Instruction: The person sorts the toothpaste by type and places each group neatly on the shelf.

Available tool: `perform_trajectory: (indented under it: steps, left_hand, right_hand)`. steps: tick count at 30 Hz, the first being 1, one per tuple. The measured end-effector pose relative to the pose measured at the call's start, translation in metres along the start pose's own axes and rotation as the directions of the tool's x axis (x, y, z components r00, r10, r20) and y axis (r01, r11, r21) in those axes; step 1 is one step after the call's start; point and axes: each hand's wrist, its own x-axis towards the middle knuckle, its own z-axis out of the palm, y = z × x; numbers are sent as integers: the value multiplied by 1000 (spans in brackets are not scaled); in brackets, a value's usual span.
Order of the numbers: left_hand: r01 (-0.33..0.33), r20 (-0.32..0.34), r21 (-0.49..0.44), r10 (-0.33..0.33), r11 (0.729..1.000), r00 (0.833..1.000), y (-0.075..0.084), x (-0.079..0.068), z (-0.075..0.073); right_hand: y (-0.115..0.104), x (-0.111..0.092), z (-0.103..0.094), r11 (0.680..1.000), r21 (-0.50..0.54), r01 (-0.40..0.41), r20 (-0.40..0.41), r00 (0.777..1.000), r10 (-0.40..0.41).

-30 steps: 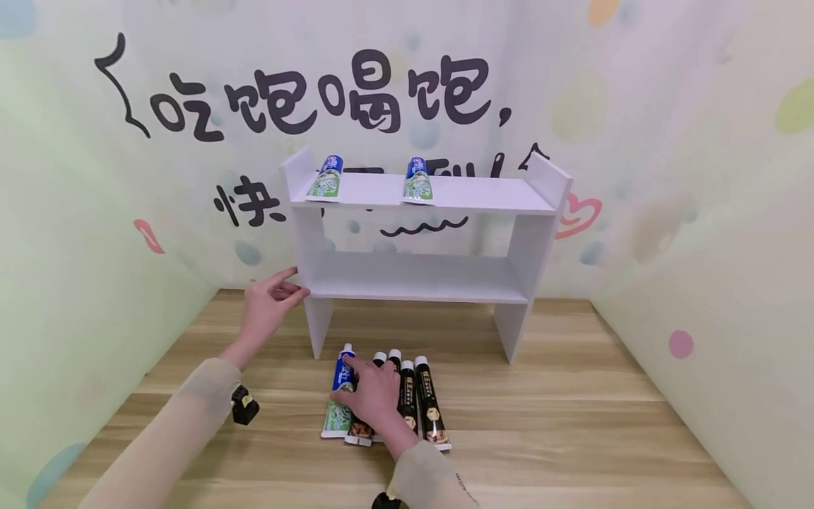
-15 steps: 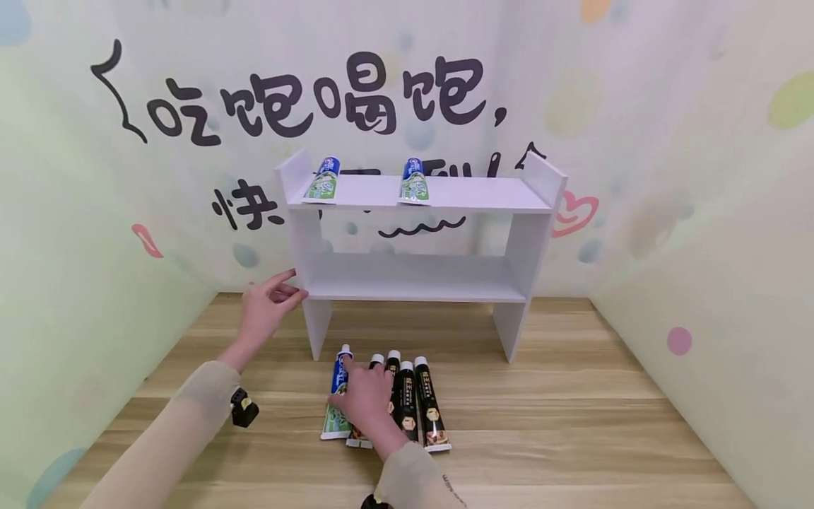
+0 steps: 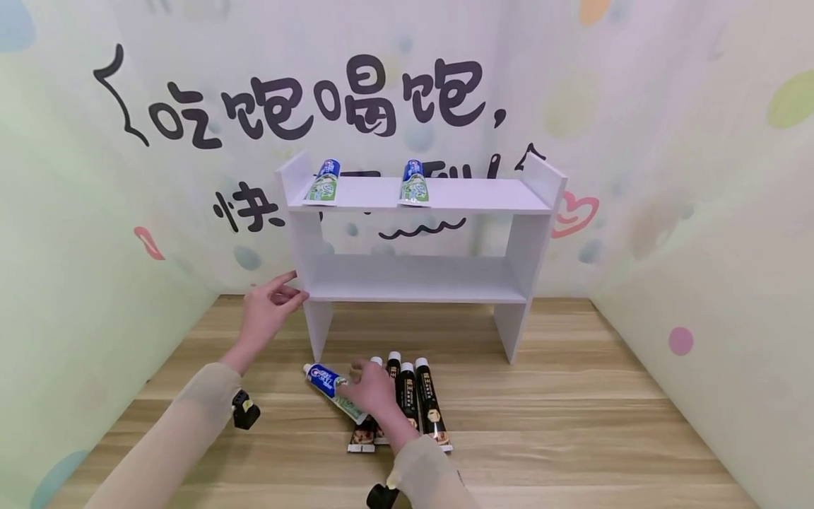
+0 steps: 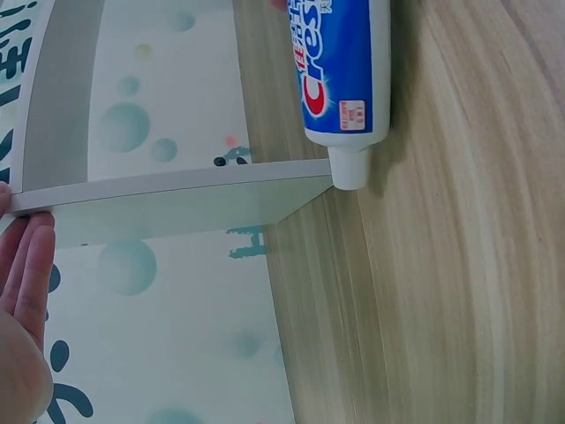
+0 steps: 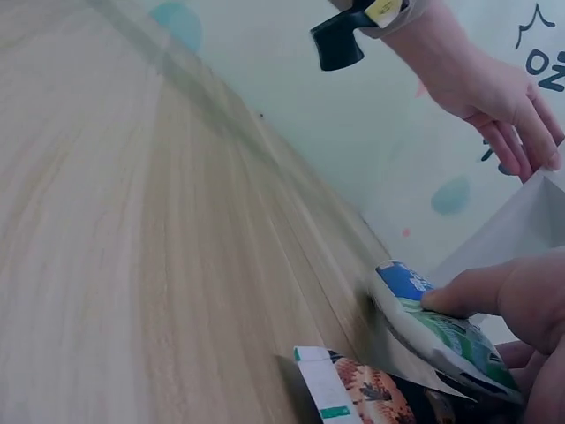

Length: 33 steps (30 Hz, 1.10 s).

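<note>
My right hand (image 3: 375, 390) grips a blue-and-green toothpaste tube (image 3: 326, 380) by its middle, thumb on one face. The tube is turned slantwise, its white cap pointing up and left. In the left wrist view this toothpaste tube (image 4: 340, 75) shows its blue end and cap, near the shelf's foot. The right wrist view has the thumb pressing on the tube (image 5: 455, 340), its crimped end above a black tube. My left hand (image 3: 268, 309) pinches the left side panel of a white two-tier shelf (image 3: 420, 297) between thumb and fingers.
Several black toothpaste tubes (image 3: 432, 406) with white caps lie side by side on the wooden table (image 3: 547, 431). Two blue-and-green toothpaste tubes, one at the left (image 3: 324, 184) and one mid-shelf (image 3: 415, 185), lie on the top tier. Printed fabric walls surround the table.
My right hand has taken hold of the blue-and-green tube, which has swung from nearly straight to slanting left, away from the black tubes' left edge. My left hand stays at the shelf.
</note>
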Motion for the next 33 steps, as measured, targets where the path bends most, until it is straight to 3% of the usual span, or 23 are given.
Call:
perform_trajectory:
  steps: [15, 22, 25, 31, 33]
  left_hand:
    - [-3, -10, -9, 3, 1000, 1000, 2, -1, 1]
    - [-6, -9, -14, 6, 1000, 1000, 2, 0, 1]
    - [-6, -6, -21, 6, 1000, 1000, 3, 0, 1]
    - [-5, -11, -31, 5, 1000, 1000, 2, 0, 1]
    - [-3, -10, -29, 2, 1000, 1000, 2, 0, 1]
  right_hand:
    - [9, 3, -16, 966, 254, -36, 59, 998, 22]
    - [10, 3, -24, 855, 513, -73, 107, 994, 21]
    - [11, 2, -27, 816, 570, -94, 135, 991, 20]
    - [12, -1, -32, 691, 698, -188, 255, 967, 6]
    - [12, -3, -33, 662, 714, -228, 290, 957, 17]
